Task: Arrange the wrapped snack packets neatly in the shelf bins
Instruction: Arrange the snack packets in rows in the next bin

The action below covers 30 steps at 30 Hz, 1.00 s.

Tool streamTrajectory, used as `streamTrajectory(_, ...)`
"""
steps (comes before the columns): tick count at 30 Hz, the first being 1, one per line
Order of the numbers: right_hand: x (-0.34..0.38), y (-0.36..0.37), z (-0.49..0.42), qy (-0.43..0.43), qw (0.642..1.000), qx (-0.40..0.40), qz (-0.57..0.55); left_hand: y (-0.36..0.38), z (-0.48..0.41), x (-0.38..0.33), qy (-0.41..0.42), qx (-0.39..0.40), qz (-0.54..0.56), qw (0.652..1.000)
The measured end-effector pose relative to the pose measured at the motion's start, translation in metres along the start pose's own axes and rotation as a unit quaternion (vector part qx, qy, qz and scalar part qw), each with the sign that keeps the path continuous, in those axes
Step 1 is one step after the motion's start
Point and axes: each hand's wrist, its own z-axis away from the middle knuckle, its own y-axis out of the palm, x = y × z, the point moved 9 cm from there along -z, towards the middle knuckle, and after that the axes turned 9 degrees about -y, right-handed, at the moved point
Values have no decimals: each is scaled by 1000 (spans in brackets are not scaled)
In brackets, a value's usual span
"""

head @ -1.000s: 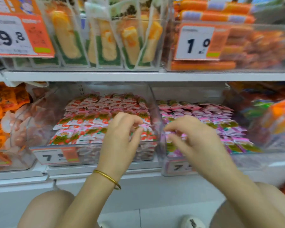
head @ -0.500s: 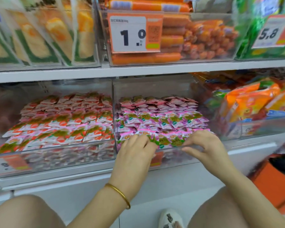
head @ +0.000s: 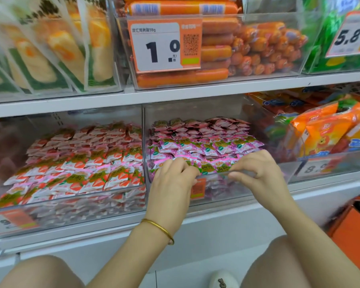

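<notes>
Left grip [head: 173,181] curled over front rim of clear bin [head: 216,191], fingertips buried in front row of purple packets [head: 206,146]; actual hold not discernible. Right grip [head: 260,173] near it, thumb and forefinger pinched on a front-row packet at the rim. Packets stacked in rows behind both grips. Open room above stack up to upper shelf [head: 195,91]. Bin wall close on left of left grip, red packets [head: 87,163] beyond. Versus half a second back: same front row, fingers more curled.

My left hand [head: 172,181] has crossed from the red packets [head: 87,163] to the purple packets [head: 206,146]. My right hand [head: 260,175] has dropped beside it, both now pinching the front row.
</notes>
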Motion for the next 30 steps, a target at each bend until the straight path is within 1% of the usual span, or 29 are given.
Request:
streamTrajectory(10,-8,12,-12,35,999,37,11,10,-10,13,-11,-9,17,1000)
streamTrajectory(13,-14,15,-9,59,997,52,1,17,-7,12,-9,5,30,1000)
streamTrajectory(19,-20,19,-2,75,995,70,14,21,-5,12,-5,31,45,998)
streamTrajectory(21,-20,17,-3,87,994,68,21,16,-9,16,-22,31,63,997)
streamTrajectory(23,-16,12,-7,105,992,58,30,11,-18,18,-46,36,56,997)
streamTrajectory(25,-8,13,-23,112,992,43,26,17,-34,22,-68,67,29,995)
streamTrajectory(26,-4,20,-35,110,993,49,19,26,-43,27,-85,100,3,991)
streamTrajectory(28,4,48,-58,91,990,105,-3,48,-56,36,-112,172,-59,977)
streamTrajectory(30,10,84,-73,70,980,184,-17,62,-59,46,-134,215,-102,962)
